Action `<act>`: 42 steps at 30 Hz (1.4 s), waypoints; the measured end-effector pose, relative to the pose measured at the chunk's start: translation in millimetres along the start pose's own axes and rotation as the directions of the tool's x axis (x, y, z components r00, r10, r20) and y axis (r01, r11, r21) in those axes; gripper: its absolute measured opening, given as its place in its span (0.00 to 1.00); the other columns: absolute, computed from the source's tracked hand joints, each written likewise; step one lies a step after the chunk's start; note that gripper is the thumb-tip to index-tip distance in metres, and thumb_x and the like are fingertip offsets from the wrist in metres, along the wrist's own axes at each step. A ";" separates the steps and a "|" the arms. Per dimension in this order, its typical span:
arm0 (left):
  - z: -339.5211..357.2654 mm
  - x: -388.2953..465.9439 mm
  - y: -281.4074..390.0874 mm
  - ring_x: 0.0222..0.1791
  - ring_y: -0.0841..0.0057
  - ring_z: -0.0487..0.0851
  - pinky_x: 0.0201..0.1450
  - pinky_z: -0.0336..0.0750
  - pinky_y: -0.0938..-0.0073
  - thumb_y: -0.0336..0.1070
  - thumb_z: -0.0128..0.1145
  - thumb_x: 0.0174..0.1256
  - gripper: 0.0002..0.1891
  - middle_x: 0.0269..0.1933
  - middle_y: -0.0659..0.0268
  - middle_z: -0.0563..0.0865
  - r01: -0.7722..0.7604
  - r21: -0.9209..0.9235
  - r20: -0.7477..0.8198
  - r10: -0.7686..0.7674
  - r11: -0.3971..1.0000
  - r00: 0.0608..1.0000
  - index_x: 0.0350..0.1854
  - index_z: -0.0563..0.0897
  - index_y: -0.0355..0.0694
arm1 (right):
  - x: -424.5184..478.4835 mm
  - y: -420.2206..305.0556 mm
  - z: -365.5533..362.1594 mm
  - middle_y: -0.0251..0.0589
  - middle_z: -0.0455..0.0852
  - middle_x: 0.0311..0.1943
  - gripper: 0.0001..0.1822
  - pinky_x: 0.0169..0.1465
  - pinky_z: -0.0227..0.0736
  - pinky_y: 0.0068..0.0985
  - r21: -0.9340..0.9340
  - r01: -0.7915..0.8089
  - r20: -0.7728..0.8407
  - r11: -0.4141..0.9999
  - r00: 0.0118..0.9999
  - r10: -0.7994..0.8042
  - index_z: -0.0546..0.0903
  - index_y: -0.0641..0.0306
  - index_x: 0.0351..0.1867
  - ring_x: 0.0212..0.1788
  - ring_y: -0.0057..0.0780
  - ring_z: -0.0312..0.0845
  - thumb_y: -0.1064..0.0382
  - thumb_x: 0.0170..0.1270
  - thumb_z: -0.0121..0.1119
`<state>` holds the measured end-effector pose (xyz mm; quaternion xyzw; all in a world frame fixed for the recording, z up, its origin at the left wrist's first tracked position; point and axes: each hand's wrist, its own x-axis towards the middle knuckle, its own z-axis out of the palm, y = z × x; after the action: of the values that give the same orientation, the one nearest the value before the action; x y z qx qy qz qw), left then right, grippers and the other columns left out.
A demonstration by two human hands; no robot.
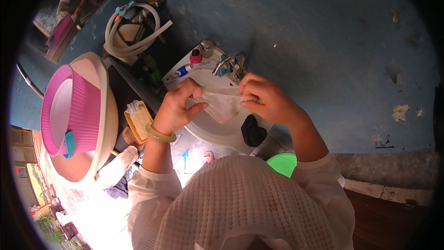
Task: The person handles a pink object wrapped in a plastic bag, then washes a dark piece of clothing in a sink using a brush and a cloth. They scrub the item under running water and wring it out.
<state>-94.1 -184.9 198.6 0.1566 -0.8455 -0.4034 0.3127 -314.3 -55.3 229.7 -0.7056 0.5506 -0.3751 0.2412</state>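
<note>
Over a white washbasin (pixel 211 130), a thin, pale, translucent piece of material (pixel 222 106) is stretched between my two hands. My left hand (pixel 180 104), with a pale bangle (pixel 160 134) on the wrist, pinches its left end. My right hand (pixel 265 97) grips the right end, close to the chrome faucet (pixel 227 64). A bunched black cloth (pixel 254 131) lies on the basin's right front rim. On the back left ledge stand a red bottle with a black top (pixel 195 56) and a clear container (pixel 206 48); a blue-and-white tube (pixel 181 72) lies near them.
Pink (pixel 86 111) and cream (pixel 111 104) plastic basins stand at the left. Nearer is a yellow tray (pixel 140 121) with a pale block. A coiled white hose (pixel 108 36) hangs at back left. A green basin (pixel 284 164) is below right, and a blue wall (pixel 329 59) rises behind.
</note>
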 end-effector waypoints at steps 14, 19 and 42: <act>-2.7 5.0 -9.8 0.39 0.70 0.79 0.42 0.73 0.76 0.26 0.67 0.47 0.12 0.47 0.58 0.78 -0.130 -0.046 -0.056 0.127 0.990 0.990 0.26 0.73 0.40 | -1.9 9.1 0.8 0.37 0.75 0.35 0.09 0.33 0.66 0.22 0.013 0.103 -0.156 0.995 0.983 -0.100 0.72 0.66 0.26 0.28 0.24 0.69 0.74 0.53 0.63; 2.0 -4.0 -26.6 0.52 0.68 0.75 0.56 0.69 0.70 0.29 0.66 0.48 0.11 0.56 0.54 0.76 0.201 -0.694 0.122 -0.162 0.692 0.979 0.24 0.73 0.43 | -2.2 18.3 3.5 0.32 0.73 0.28 0.09 0.32 0.63 0.18 0.096 0.025 -0.149 0.995 0.989 -0.011 0.73 0.64 0.27 0.27 0.19 0.67 0.71 0.53 0.65; 34.4 2.7 -13.9 0.26 0.76 0.76 0.37 0.73 0.77 0.29 0.56 0.64 0.04 0.26 0.65 0.78 0.048 -0.835 -0.024 -0.124 0.548 0.992 0.33 0.75 0.37 | -0.1 16.7 17.6 0.28 0.73 0.26 0.03 0.34 0.63 0.16 0.212 -0.137 -0.107 0.968 0.981 0.163 0.77 0.67 0.32 0.29 0.14 0.65 0.73 0.59 0.60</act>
<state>-118.5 -174.9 172.4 0.0473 -0.5320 -0.7636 0.3630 -310.2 -61.1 206.5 -0.6089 0.5750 -0.4532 0.3055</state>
